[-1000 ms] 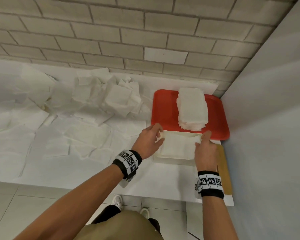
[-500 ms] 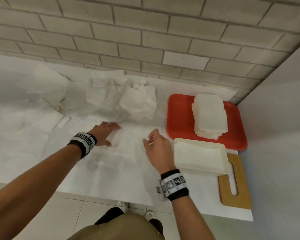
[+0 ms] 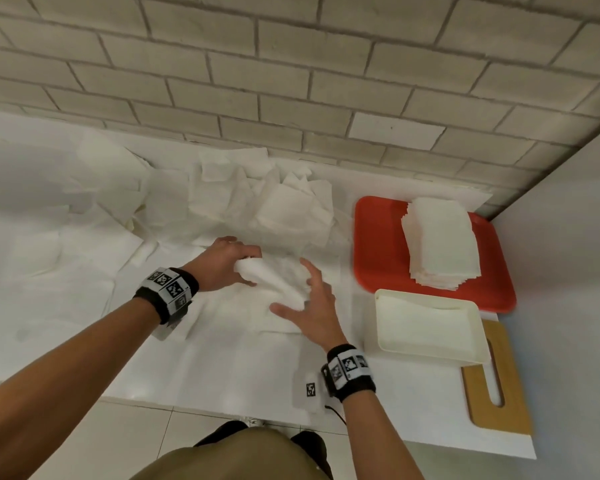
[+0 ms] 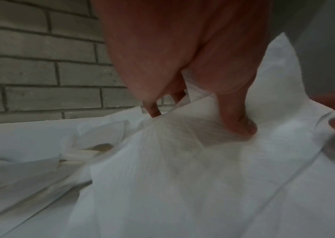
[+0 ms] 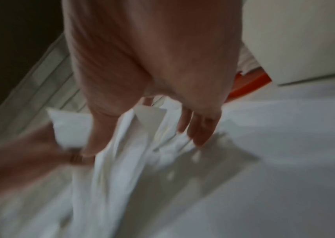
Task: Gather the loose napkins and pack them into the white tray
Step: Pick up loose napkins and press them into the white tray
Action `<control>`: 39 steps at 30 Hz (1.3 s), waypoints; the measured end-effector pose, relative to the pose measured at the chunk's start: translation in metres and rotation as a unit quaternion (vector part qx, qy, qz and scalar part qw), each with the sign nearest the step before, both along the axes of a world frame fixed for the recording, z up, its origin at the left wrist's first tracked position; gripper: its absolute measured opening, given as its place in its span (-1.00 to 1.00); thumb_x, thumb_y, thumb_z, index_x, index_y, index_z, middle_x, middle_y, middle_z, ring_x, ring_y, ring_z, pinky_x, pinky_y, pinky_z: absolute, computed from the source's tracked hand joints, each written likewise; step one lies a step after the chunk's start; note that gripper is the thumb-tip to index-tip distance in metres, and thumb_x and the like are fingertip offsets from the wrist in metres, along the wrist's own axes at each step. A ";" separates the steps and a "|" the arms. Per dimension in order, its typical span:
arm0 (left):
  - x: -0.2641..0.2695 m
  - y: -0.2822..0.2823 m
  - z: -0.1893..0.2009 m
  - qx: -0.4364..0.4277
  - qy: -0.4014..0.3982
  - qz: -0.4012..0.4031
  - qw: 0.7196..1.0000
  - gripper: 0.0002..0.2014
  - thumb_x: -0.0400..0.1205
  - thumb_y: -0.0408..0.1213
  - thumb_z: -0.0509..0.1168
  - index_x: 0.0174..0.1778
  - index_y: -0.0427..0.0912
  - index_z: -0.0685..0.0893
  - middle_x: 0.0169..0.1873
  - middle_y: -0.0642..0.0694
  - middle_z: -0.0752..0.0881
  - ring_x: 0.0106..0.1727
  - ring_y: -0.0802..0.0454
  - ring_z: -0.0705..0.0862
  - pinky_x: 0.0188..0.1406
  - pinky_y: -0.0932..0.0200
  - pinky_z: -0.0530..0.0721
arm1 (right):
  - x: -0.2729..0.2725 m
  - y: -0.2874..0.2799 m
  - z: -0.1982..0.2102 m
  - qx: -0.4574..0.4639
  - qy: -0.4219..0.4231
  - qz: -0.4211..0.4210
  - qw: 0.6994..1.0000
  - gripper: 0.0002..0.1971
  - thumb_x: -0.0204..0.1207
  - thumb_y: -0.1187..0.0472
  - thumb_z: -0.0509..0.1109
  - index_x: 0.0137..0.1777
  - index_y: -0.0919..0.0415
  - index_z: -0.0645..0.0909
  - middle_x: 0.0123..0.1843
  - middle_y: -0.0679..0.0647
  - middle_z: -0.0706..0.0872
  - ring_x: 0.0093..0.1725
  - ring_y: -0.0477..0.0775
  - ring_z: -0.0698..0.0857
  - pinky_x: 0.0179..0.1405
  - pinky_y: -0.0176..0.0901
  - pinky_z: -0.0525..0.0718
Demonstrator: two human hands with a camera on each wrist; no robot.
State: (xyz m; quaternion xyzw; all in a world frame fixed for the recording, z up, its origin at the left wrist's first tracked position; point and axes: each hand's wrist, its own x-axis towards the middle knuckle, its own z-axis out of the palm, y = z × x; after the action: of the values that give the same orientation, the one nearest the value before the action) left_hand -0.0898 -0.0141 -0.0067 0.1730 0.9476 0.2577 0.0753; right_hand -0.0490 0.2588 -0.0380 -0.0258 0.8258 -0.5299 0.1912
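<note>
A bunched white napkin (image 3: 278, 283) lies mid-table on the white paper cover. My left hand (image 3: 250, 271) grips its left end; in the left wrist view the thumb (image 4: 237, 120) presses into the napkin (image 4: 182, 153) and the fingers curl behind a raised fold. My right hand (image 3: 293, 289) has its fingers spread and straight over the napkin's right end, touching it. In the blurred right wrist view the napkin (image 5: 121, 161) runs between thumb and fingers of my right hand (image 5: 142, 145). The white tray (image 3: 430, 355) stands to the right with napkins lying in it.
A heap of loose napkins (image 3: 257, 202) lies against the brick wall, with more spread to the left. A red tray (image 3: 378, 244) at the back right carries a neat napkin stack (image 3: 440, 240). A wooden board (image 3: 496, 386) lies under the white tray's near right corner. A grey wall bounds the right.
Both hands left the white tray and moved left to mid-table. The left hand, flat on the paper half a second ago, now grips a bunched napkin, and the right hand has come up against it.
</note>
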 end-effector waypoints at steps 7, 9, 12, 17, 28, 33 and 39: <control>0.010 0.020 0.058 0.200 -0.064 0.039 0.977 -0.58 0.57 -0.05 0.66 0.28 0.25 0.67 0.10 0.17 0.79 0.17 0.19 0.76 0.18 0.27 0.68 | -0.010 0.016 0.073 -0.292 -0.040 -0.123 0.948 -0.34 0.57 -0.04 0.70 0.63 -0.33 0.54 0.47 0.11 0.77 0.42 0.13 0.79 0.56 0.21 0.72; 0.011 0.028 0.061 0.250 -0.068 0.069 0.963 -0.52 0.58 -0.08 0.67 0.33 0.16 0.61 0.15 0.13 0.79 0.19 0.11 0.79 0.21 0.15 0.74 | -0.016 0.027 0.080 -0.295 -0.023 -0.108 0.949 -0.22 0.55 -0.02 0.75 0.69 -0.40 0.45 0.66 -0.02 0.63 0.59 0.18 0.68 0.62 0.33 0.65; 0.013 0.043 0.061 0.297 -0.047 0.093 0.949 -0.55 0.64 -0.14 0.62 0.39 0.08 0.63 0.22 0.17 0.79 0.26 0.14 0.79 0.29 0.17 0.72 | -0.017 0.044 0.081 -0.270 0.007 -0.100 0.958 -0.11 0.49 0.21 0.80 0.70 -0.30 0.44 0.64 -0.15 0.63 0.57 0.05 0.69 0.52 0.15 0.74; 0.021 0.066 0.051 0.341 -0.081 0.109 0.930 -0.56 0.67 -0.21 0.59 0.47 0.04 0.68 0.29 0.21 0.81 0.32 0.23 0.78 0.31 0.31 0.70 | -0.010 0.060 0.064 -0.210 0.008 -0.165 0.964 -0.46 0.51 0.29 0.75 0.43 -0.02 0.66 0.33 0.08 0.83 0.37 0.27 0.80 0.38 0.31 0.82; 0.007 0.104 0.054 0.419 -0.045 0.228 0.878 -0.81 0.70 -0.15 0.56 0.17 -0.14 0.88 0.06 -0.01 0.93 0.15 0.00 0.89 0.30 -0.15 0.83 | -0.007 0.111 0.112 -0.055 0.217 -0.179 0.958 -0.79 0.65 0.35 0.58 0.10 -0.01 0.82 0.17 -0.18 0.86 0.24 -0.06 0.80 0.22 -0.03 0.75; 0.011 0.109 0.066 0.404 -0.029 0.175 0.897 -0.87 0.75 -0.19 0.50 0.16 -0.14 0.83 0.06 -0.08 0.90 0.12 -0.03 0.87 0.13 0.03 0.79 | 0.015 0.184 0.100 0.116 0.237 -0.238 0.935 -0.80 0.64 0.25 0.61 0.02 -0.14 0.80 0.09 -0.24 0.88 0.10 -0.14 0.80 0.13 -0.14 0.66; 0.016 0.129 0.075 0.400 -0.047 0.133 0.906 -0.84 0.72 -0.23 0.52 0.03 -0.27 0.80 -0.03 -0.26 0.84 -0.03 -0.03 0.81 0.01 0.10 0.74 | 0.029 0.240 0.044 0.323 0.167 -0.195 0.911 -0.78 0.65 0.40 0.56 0.07 0.01 0.77 -0.08 0.03 0.83 -0.31 -0.03 0.72 -0.33 -0.30 0.53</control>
State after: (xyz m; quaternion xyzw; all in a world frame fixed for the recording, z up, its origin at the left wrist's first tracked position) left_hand -0.0738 0.1148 0.0682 0.0484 0.7746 0.6306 0.0095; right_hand -0.0201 0.4991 0.0059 0.1104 0.9604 -0.2489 -0.0590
